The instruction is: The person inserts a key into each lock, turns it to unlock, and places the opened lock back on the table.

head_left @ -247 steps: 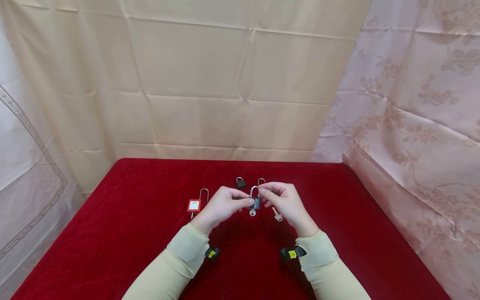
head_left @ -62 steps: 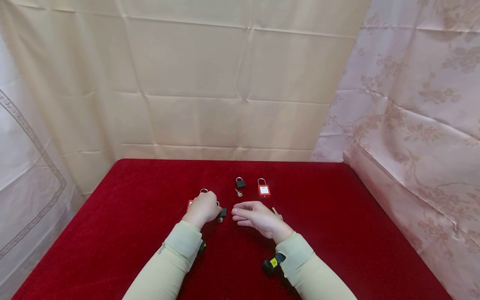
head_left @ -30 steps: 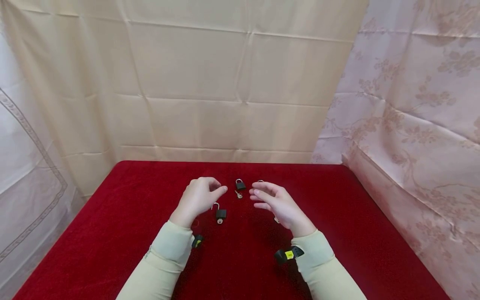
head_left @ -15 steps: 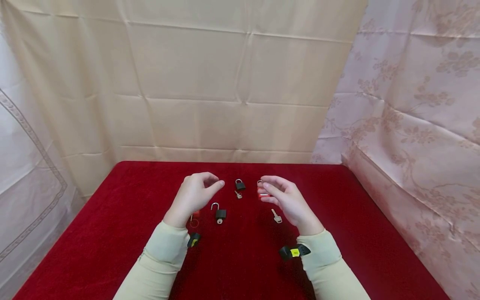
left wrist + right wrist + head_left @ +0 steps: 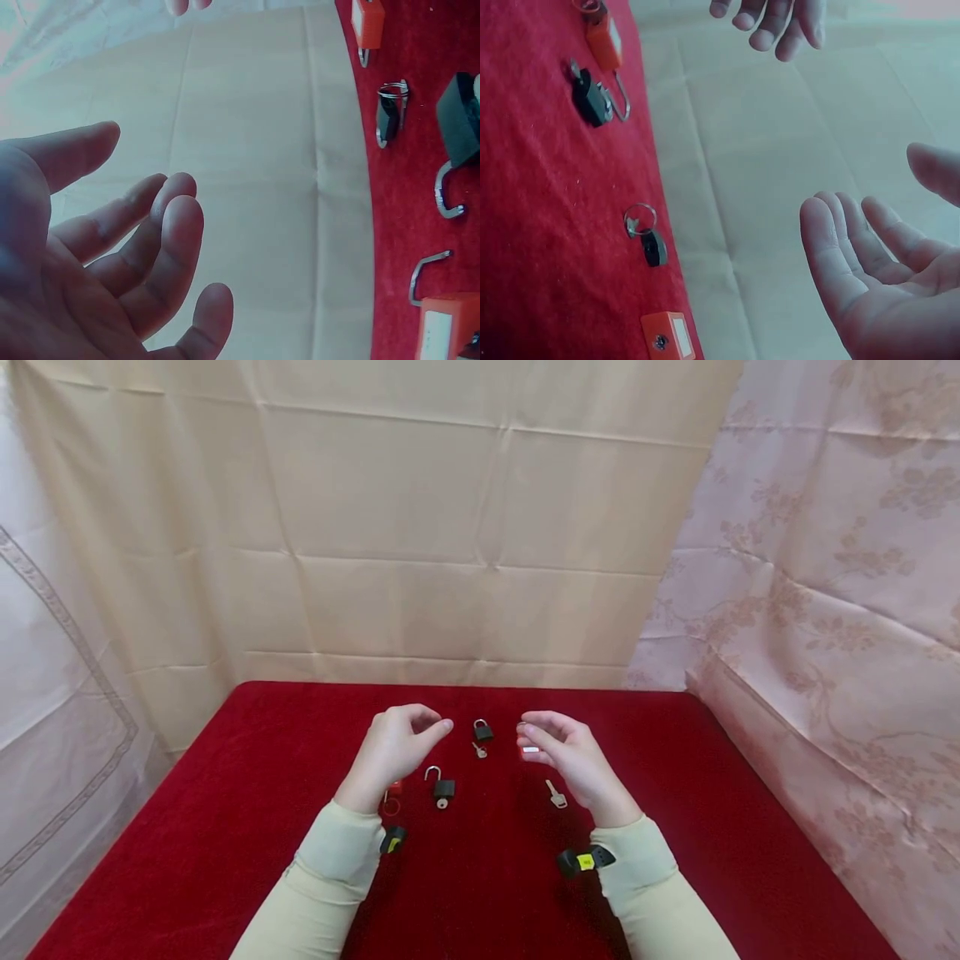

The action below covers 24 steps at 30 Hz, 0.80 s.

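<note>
Both hands hover over the red cloth with nothing in them, fingers loosely bent. My left hand (image 5: 397,747) covers most of a red padlock (image 5: 395,787); its white label and raised shackle show in the left wrist view. Just right of it lies a black padlock (image 5: 444,788), shackle swung out and a key (image 5: 442,804) in its base. My right hand (image 5: 570,756) partly hides another red padlock (image 5: 529,750). Between the hands, farther back, a second black padlock (image 5: 483,733) lies with its shackle closed, a small key on a ring (image 5: 480,750) in front of it.
A loose larger key (image 5: 557,794) lies on the red-covered table (image 5: 495,893) below my right hand. A beige curtain (image 5: 390,527) hangs behind the table's far edge, and a patterned pink cloth (image 5: 832,610) runs along the right side.
Earlier both hands held the black padlock with the key in it. My left hand put it down beside the left red padlock, then both hands rose and moved apart; lately they barely move.
</note>
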Motion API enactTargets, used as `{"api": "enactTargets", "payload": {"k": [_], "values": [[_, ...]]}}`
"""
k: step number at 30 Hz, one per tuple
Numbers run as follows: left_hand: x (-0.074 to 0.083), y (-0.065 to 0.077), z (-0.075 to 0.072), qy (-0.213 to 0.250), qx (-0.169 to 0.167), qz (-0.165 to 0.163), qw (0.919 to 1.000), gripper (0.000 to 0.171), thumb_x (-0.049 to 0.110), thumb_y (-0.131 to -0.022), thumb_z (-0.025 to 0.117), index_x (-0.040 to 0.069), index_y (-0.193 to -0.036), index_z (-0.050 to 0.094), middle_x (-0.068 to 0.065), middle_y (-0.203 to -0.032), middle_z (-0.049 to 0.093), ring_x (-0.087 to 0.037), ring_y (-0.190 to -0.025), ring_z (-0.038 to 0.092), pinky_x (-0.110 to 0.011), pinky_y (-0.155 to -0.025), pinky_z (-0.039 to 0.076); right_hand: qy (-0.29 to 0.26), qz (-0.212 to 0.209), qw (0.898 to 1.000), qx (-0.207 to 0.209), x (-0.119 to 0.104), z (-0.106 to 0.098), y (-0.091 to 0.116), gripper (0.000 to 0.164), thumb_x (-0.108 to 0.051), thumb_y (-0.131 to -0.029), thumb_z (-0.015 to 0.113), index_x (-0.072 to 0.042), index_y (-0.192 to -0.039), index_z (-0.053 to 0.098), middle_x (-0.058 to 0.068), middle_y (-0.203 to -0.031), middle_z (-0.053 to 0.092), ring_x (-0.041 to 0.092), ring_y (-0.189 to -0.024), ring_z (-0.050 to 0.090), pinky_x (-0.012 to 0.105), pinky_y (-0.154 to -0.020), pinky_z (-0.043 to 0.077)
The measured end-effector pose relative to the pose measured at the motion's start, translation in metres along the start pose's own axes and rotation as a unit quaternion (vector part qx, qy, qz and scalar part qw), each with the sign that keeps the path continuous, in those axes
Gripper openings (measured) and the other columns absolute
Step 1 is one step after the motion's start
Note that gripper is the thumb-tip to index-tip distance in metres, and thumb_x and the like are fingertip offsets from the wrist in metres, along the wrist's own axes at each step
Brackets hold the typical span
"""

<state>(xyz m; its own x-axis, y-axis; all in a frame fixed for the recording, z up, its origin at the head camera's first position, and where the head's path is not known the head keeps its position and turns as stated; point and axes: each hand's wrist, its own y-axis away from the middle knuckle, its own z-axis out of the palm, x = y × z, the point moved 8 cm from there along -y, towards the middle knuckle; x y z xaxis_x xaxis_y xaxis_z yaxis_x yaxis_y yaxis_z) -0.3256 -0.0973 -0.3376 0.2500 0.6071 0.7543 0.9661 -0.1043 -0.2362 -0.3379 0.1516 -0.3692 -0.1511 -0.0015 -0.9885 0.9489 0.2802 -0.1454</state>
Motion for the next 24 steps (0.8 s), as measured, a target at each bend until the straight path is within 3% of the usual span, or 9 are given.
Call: {"api": "enactTargets", "payload": {"k": [6, 12, 17, 24], "values": [[-0.011, -0.003, 0.005, 0.004, -0.008, -0.03, 0.9995, 0.029, 0.035, -0.096, 0.071, 0.014, -0.115, 0.074, -0.002, -0.109, 0.072, -0.021, -0.094, 0.066, -0.043, -0.082, 0.056, 0.074, 0.011, 0.997, 0.019, 0.006, 0.0, -0.013, 0.04, -0.021, -0.099, 0.068, 0.0, -0.133, 0.06, 0.018, -0.12, 0.067, 0.027, -0.099, 0.07, 0.049, -0.091, 0.055], [-0.023, -0.006, 0.011, -0.005, -0.017, -0.052, 0.9985, 0.032, 0.036, -0.096, 0.07, 0.012, -0.117, 0.073, -0.005, -0.111, 0.071, -0.023, -0.095, 0.065, -0.043, -0.081, 0.056, 0.11, 0.032, 0.993, 0.03, 0.012, 0.003, -0.029, 0.035, -0.021, -0.099, 0.069, -0.001, -0.128, 0.064, 0.017, -0.114, 0.069, 0.029, -0.094, 0.071, 0.056, -0.088, 0.054], [-0.034, -0.01, 0.015, -0.017, -0.015, -0.06, 0.998, 0.031, 0.038, -0.096, 0.069, 0.012, -0.114, 0.074, -0.004, -0.108, 0.072, -0.022, -0.092, 0.065, -0.042, -0.079, 0.055, 0.149, 0.058, 0.987, 0.035, 0.022, 0.009, -0.041, 0.032, -0.024, -0.098, 0.07, -0.003, -0.123, 0.068, 0.016, -0.111, 0.071, 0.036, -0.093, 0.071, 0.053, -0.084, 0.057], [-0.044, -0.014, 0.02, -0.023, -0.014, -0.072, 0.997, 0.029, 0.037, -0.095, 0.07, 0.012, -0.108, 0.076, -0.003, -0.101, 0.072, -0.021, -0.084, 0.065, -0.041, -0.073, 0.054, 0.182, 0.088, 0.979, 0.03, 0.04, 0.017, -0.055, 0.03, -0.021, -0.098, 0.07, 0.001, -0.118, 0.069, 0.025, -0.112, 0.069, 0.037, -0.089, 0.071, 0.043, -0.073, 0.06]]}}
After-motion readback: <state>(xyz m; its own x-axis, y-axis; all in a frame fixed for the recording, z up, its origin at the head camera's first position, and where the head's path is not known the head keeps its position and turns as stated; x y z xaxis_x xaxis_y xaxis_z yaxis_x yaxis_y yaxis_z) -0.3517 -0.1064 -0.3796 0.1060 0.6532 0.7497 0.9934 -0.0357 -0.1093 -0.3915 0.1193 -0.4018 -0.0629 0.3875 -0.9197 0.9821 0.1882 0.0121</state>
